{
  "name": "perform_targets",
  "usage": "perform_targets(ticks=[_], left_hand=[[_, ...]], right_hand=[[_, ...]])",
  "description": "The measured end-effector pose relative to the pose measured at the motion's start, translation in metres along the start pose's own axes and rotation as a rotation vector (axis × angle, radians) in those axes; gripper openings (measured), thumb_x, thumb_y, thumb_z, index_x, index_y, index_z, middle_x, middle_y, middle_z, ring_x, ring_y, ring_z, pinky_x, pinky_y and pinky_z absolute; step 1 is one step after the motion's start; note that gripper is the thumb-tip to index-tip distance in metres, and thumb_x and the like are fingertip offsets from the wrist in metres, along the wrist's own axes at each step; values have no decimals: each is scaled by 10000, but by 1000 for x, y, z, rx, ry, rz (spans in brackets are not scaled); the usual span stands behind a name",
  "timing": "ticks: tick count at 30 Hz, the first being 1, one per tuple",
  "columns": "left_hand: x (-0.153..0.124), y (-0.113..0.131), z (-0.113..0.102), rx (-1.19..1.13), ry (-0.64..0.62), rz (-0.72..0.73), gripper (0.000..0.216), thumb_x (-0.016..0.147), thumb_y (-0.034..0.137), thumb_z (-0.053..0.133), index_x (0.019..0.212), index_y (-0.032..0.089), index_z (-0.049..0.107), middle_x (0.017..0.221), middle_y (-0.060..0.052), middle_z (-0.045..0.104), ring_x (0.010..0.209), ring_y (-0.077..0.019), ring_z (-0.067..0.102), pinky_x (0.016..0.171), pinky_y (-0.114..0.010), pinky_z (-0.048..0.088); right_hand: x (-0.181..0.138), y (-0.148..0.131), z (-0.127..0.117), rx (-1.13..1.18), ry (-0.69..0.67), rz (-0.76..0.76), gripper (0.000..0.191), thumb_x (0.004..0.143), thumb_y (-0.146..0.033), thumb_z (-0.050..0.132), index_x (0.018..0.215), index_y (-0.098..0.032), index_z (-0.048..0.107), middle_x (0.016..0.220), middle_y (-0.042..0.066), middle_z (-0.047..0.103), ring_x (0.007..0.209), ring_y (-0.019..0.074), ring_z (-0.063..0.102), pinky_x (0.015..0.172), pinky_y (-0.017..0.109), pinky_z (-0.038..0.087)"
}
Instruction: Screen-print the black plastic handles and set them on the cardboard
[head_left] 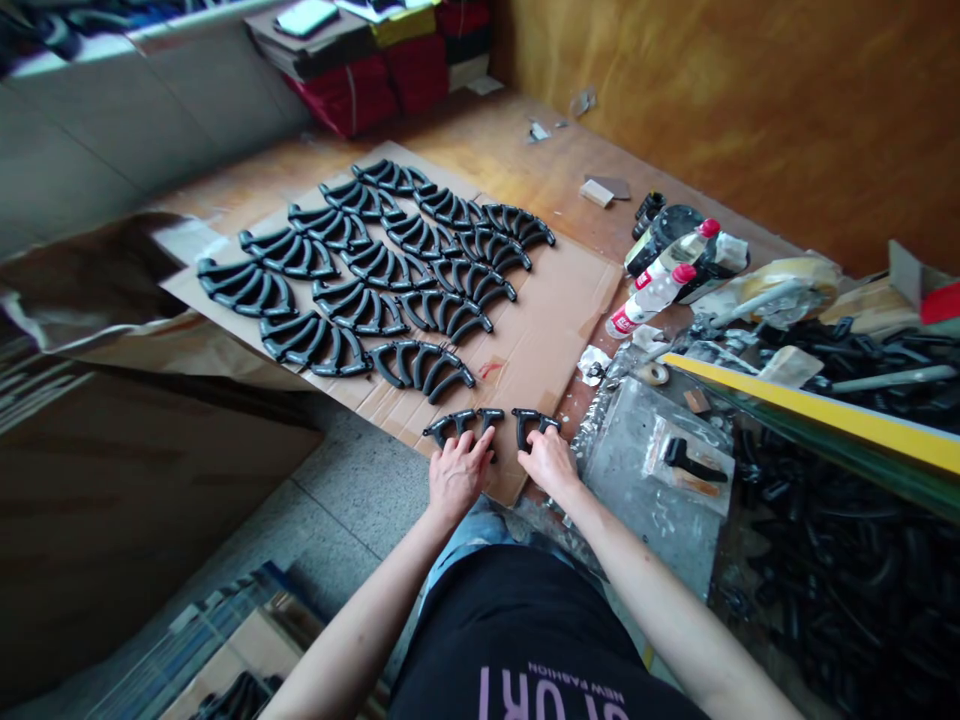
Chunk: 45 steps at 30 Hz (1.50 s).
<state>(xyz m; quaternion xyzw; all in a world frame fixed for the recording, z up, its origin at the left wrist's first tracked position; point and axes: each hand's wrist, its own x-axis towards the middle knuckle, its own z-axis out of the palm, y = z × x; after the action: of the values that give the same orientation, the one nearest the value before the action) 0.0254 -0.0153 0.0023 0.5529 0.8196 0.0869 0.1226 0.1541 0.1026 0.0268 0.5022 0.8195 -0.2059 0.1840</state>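
On the near edge of a flat cardboard sheet (517, 345) lie a few glossy black curved handles with short crossbar heads (458, 418). My left hand (454, 480) bends over them, its fingertips closed on one handle near the index finger. To the right, my right hand (553, 462) pinches another black handle (527, 420), with one more touching it. A gap separates the pieces under the two hands. Farther up the sheet, many like handles (375, 262) are nested side by side in fan-shaped rows. My fingers partly hide the handles they touch.
Right of the sheet stand plastic bottles (651, 300) with red caps, beside tape rolls and a grey board (637, 450) carrying a single handle (694, 462). A yellow-edged bin (817, 410) holds loose black parts. Red bundles (352, 95) sit at the back.
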Motion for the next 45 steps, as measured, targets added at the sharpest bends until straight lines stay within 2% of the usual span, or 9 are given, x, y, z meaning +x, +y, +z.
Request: perform_targets(ticks=[9, 11, 14, 18, 22, 31, 40, 43, 45], left_hand=[[11, -1, 2, -128, 9, -33, 489, 961, 435, 356, 1424, 307, 451, 1164, -97, 613, 992, -247, 549, 665, -309, 484], [11, -4, 4, -145, 18, -30, 491, 961, 431, 361, 1424, 297, 452, 1174, -96, 616, 1005, -243, 556, 700, -308, 501], [8, -6, 5, -169, 38, 5, 481, 957, 413, 386, 1413, 283, 467, 1226, -92, 608, 1023, -233, 573, 824, -324, 509], [1, -5, 6, -282, 103, -36, 481, 961, 361, 385, 1416, 221, 456, 1313, -113, 557, 1097, -228, 588, 939, -334, 495], [-3, -6, 8, -372, 109, -75, 484, 953, 260, 367, 1430, 193, 420, 1330, -126, 532, 1111, -203, 606, 942, -311, 508], [0, -21, 10, -456, 103, 6, 481, 949, 255, 339, 1409, 159, 443, 1333, -128, 542, 1216, -202, 546, 1061, -340, 431], [-7, -19, 20, -362, 210, 91, 444, 984, 286, 328, 1383, 167, 479, 1378, -114, 554, 1278, -223, 487, 1112, -444, 374], [8, -8, 13, -317, 221, 147, 436, 970, 285, 379, 1380, 186, 491, 1338, -106, 581, 1245, -222, 520, 1074, -424, 422], [32, 2, 2, -288, 232, 211, 448, 956, 283, 425, 1392, 195, 478, 1340, -110, 572, 1236, -219, 527, 1051, -403, 448]], right_hand=[[19, -21, -5, 22, -11, -151, 325, 884, -376, 568, 1152, -220, 667, 1122, 114, 597, 983, 217, 627, 868, 313, 484], [17, -19, -10, 13, -16, -178, 332, 899, -387, 559, 1183, -240, 649, 1114, 103, 599, 999, 221, 610, 874, 324, 483], [4, -20, -11, -17, 89, -240, 403, 915, -371, 535, 1298, -249, 561, 1160, 116, 577, 1102, 257, 538, 919, 372, 468], [-13, -37, 1, -11, 126, -403, 461, 920, -258, 469, 1380, -235, 480, 1429, 125, 427, 1291, 300, 364, 1014, 447, 409], [-13, -56, 19, 22, 86, -373, 478, 944, -196, 330, 1405, -229, 453, 1547, 92, 303, 1355, 372, 261, 993, 567, 388], [0, -66, 38, 56, 164, -298, 467, 978, -208, 225, 1323, -216, 539, 1413, 136, 470, 1328, 400, 321, 997, 670, 301], [-3, -53, 15, 84, 147, -369, 397, 969, -216, 322, 1233, -183, 616, 1288, 151, 559, 1286, 370, 395, 1000, 612, 345], [2, -39, 0, 101, 210, -396, 354, 942, -209, 392, 1190, -197, 644, 1325, 127, 548, 1295, 365, 391, 1026, 592, 336], [17, -29, -16, 131, 271, -370, 315, 922, -230, 451, 1160, -214, 657, 1370, 106, 524, 1298, 357, 390, 1031, 563, 344]])
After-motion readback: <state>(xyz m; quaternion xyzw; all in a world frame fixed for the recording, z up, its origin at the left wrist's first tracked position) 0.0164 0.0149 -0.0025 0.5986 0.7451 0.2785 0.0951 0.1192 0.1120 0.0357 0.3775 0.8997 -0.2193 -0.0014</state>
